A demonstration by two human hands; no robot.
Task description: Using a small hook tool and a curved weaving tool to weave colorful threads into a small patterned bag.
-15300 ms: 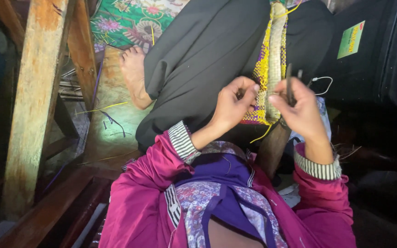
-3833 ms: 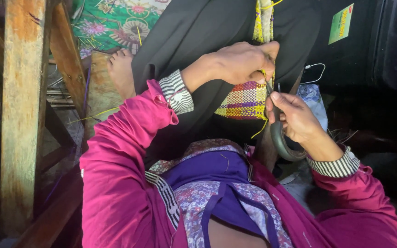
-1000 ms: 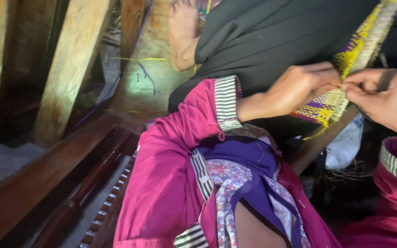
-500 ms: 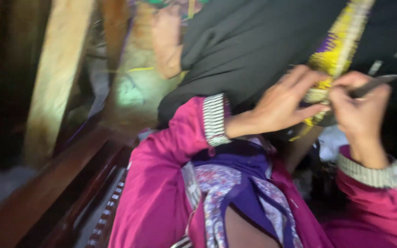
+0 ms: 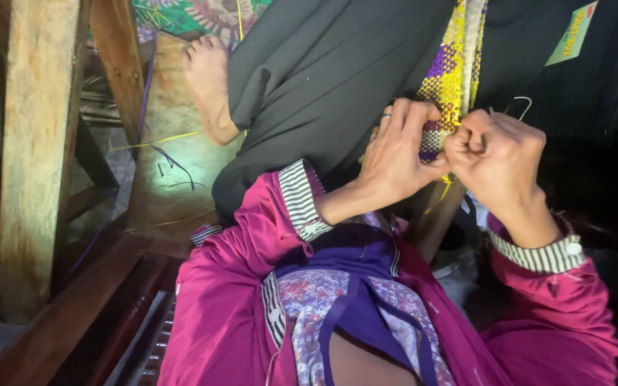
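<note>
The left hand (image 5: 399,154) curls around the woven strip (image 5: 452,71), fingers closed over its lower end to steady it. Touching it on the other side, the right hand (image 5: 498,161) is pinched tight at that same end; it seems to grip a strand there, though what it pinches is hidden. The yellow, purple and white strip runs up from between both hands, over black cloth (image 5: 323,78). Well left of the hands stands a wooden post (image 5: 33,143).
</note>
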